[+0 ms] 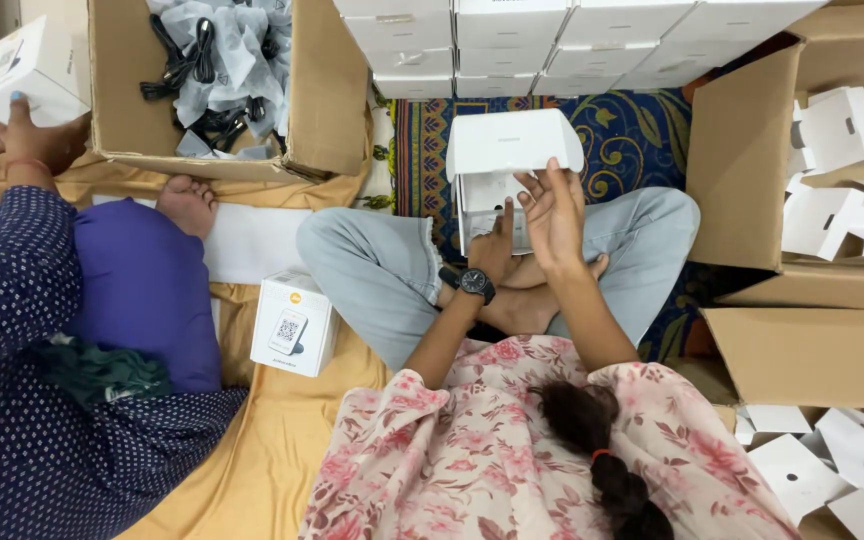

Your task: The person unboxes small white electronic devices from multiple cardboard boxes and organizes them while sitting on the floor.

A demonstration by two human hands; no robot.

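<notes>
the left hand (495, 248) presses its fingers against the side of a small white cardboard box (508, 165) with its lid flap open, held above the crossed legs. the right hand (554, 212) steadies the other side, fingers spread along the flap edge.

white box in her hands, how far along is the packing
Done: closed white boxes stand stacked at the top, and one sealed box sits on the yellow cloth. In hand: the left hand and right hand hold an open white box with its lid up. Left: bagged black cables and loose white inserts wait in cartons.
</notes>
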